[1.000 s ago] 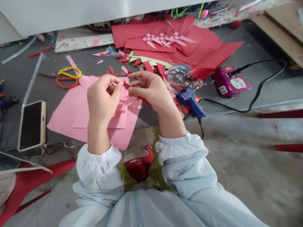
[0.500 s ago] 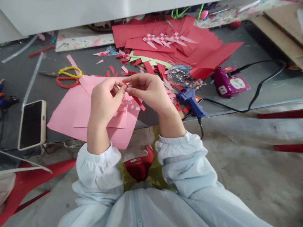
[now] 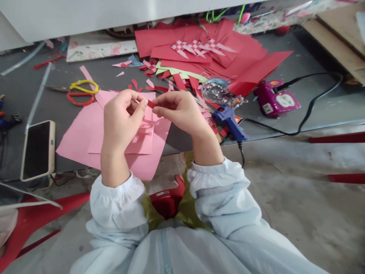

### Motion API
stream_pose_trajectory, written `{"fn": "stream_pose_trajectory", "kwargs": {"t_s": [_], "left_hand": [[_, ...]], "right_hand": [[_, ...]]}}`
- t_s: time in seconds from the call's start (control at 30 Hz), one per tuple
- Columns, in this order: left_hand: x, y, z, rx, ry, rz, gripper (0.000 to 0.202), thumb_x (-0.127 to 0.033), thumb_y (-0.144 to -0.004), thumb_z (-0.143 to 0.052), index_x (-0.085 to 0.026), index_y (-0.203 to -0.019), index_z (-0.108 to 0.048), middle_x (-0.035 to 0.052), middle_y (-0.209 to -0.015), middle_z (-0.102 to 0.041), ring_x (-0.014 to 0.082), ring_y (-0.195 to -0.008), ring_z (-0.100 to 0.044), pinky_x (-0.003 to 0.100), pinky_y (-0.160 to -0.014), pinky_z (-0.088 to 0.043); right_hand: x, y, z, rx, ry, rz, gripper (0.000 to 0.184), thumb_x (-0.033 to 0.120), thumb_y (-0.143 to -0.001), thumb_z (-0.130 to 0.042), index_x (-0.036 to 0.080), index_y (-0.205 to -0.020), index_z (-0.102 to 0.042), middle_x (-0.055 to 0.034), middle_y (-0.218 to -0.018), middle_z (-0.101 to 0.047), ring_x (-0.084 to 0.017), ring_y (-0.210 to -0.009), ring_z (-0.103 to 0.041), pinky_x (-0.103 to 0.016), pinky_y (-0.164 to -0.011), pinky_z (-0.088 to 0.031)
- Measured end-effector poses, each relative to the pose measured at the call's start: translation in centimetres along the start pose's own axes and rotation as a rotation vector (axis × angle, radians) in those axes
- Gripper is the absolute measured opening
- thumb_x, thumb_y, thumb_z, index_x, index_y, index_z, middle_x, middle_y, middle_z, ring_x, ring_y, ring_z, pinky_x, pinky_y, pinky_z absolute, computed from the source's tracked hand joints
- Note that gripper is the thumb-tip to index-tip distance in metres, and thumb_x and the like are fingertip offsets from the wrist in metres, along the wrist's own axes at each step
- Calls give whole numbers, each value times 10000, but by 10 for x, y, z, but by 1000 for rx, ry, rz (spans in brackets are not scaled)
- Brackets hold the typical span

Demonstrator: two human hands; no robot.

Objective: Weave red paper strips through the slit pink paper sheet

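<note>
Between my two hands a short red paper strip [image 3: 151, 104] stretches, pinched at both ends by thumb and fingers. My left hand [image 3: 122, 117] grips its left end, and my right hand [image 3: 180, 113] is closed on its right end. Fingers hide part of the strip. Below them lie pink paper sheets [image 3: 82, 131] with small pink cut strips [image 3: 146, 129] on top. Scissors [image 3: 82, 93] with one yellow and one red handle rest left of my left hand. A blue glue gun [image 3: 230, 121] lies to the right of my right hand.
Red paper sheets [image 3: 251, 57] are piled at the back, with woven pink-and-white paper pieces [image 3: 196, 47] on them. A purple power box [image 3: 276, 99] with a black cable stands at right. A phone [image 3: 39, 150] lies near the left front edge. Paper scraps are scattered behind my hands.
My left hand has moved slightly left, away from my right hand. The red strip, whose end hung down below my right hand, now spans the gap between my fingers.
</note>
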State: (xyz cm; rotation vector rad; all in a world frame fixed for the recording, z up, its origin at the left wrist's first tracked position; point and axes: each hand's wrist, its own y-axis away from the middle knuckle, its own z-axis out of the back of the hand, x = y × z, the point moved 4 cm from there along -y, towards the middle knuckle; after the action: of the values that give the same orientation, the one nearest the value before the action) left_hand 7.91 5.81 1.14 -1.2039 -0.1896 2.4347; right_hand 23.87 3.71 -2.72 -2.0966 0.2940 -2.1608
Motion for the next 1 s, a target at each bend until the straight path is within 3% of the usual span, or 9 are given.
{"fn": "stream_pose_trajectory", "kwargs": {"t_s": [0.13, 0.43, 0.77, 0.93, 1.0], "left_hand": [[0, 0, 7, -37, 6, 17, 84, -296, -920, -571, -243, -870, -613, -16, -723, -652, 144, -657, -629, 292, -698, -520], [15, -3, 17, -214, 74, -42, 88, -308, -885, -635, -243, -826, -625, -29, -636, -568, 126, -572, -576, 285, -615, -450], [17, -3, 26, -309, 85, 32, 76, -219, -832, -620, -165, -820, -671, -38, -594, -538, 96, -543, -532, 274, -576, -448], [27, -3, 27, -344, 34, 119, 110, -211, -820, -593, -139, -847, -672, -30, -584, -549, 100, -519, -503, 277, -568, -426], [31, -3, 26, -305, -29, 188, 120, -209, -843, -540, -147, -873, -639, -26, -615, -534, 106, -549, -501, 279, -590, -425]], "right_hand": [[0, 0, 0, 5, 22, 3, 110, 192, -718, -718, 156, -822, -711, -20, -769, -720, -114, -665, -625, -292, -681, -548], [1, 1, 2, 15, 170, -19, 96, 217, -717, -714, 145, -780, -702, 0, -687, -685, -94, -587, -561, -253, -570, -453], [-3, 1, 0, 103, 249, -76, 94, 242, -752, -689, 156, -767, -655, 22, -664, -604, -73, -564, -484, -253, -558, -363], [-3, 3, -1, 140, 306, -120, 99, 242, -759, -668, 151, -753, -628, 36, -646, -532, -69, -573, -442, -254, -565, -334], [-4, 3, -2, 156, 317, -125, 112, 252, -772, -657, 150, -741, -622, 34, -651, -521, -71, -582, -435, -256, -569, -329]]}}
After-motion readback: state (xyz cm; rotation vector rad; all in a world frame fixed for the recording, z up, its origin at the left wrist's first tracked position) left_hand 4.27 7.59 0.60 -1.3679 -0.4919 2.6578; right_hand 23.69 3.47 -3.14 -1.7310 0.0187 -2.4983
